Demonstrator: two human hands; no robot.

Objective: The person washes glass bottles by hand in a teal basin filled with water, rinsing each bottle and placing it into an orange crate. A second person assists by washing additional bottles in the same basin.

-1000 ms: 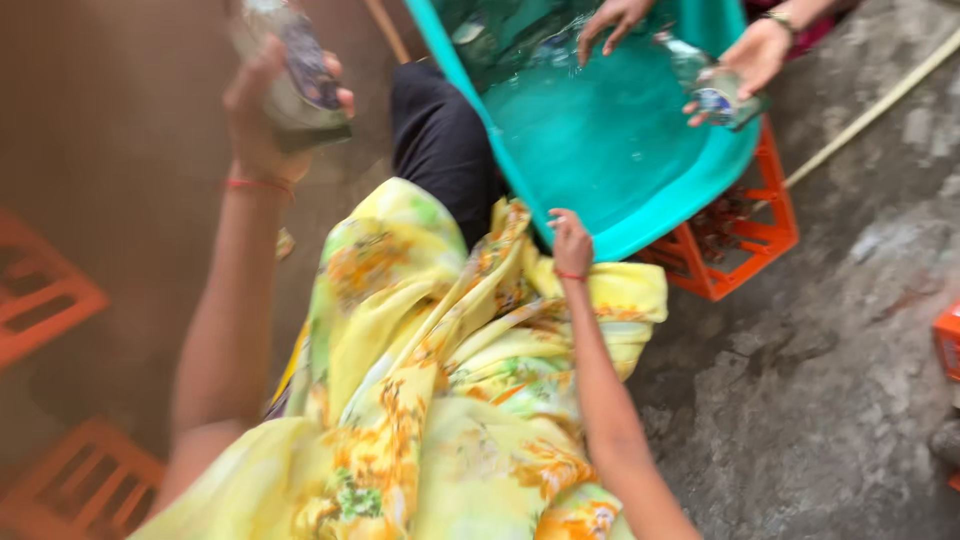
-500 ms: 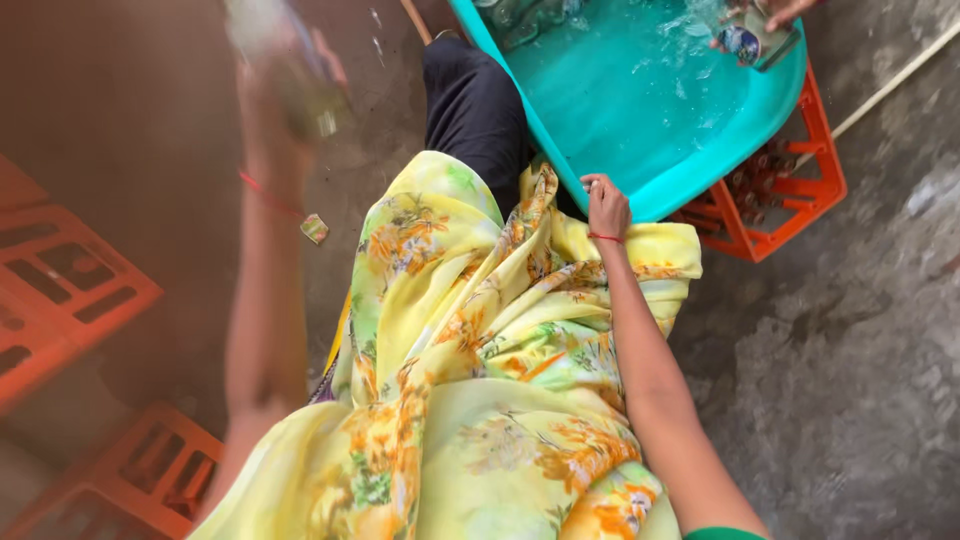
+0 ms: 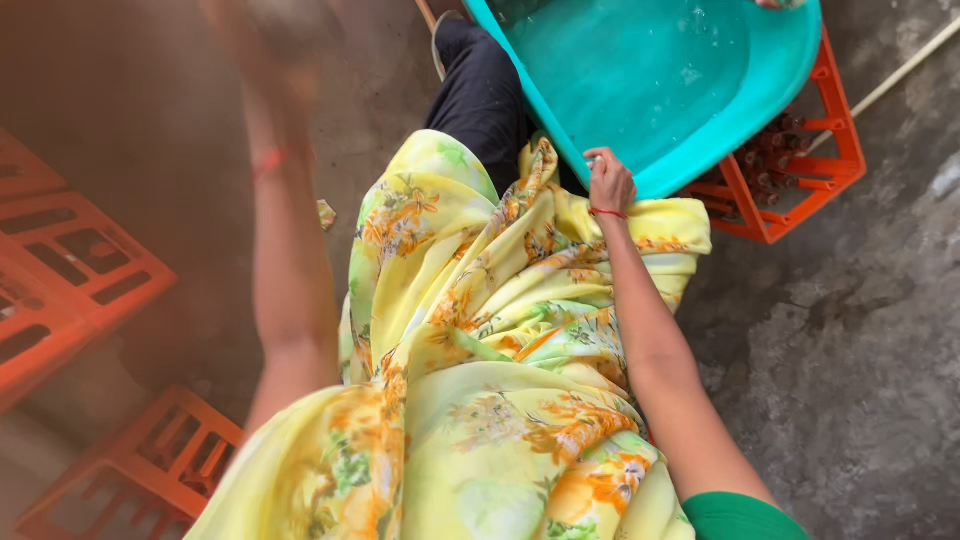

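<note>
Right hand (image 3: 608, 183) grips the near rim of the teal tub (image 3: 700, 150), fingers curled over the edge at abt 6 o'clock of the tub; the tub sits tilted on an orange crate (image 3: 800, 170) at 1–2 o'clock of frame, w/ water inside. Judging by looks: thin plastic, stiff-ish but flexes at the rim, wet so slippery, and heavy-ish w/ water sloshing; best hold is the rolled rim, 2 hands at opposite sides. Left hand (image 3: 265, 40) is raised at 11 o'clock, badly blurred — can't tell if it's closed or what it has. Yellow flowered cloth (image 3: 480, 330) covers the lap.

Vs 0.5 s ago: the tub looks bigger and nearer, right hand is on the same rim spot, left arm is blurrier, and the small bottle seen up there isn't readable now. Another person's hand (image 3: 780, 3) barely shows at 12–1 o'clock.
</note>
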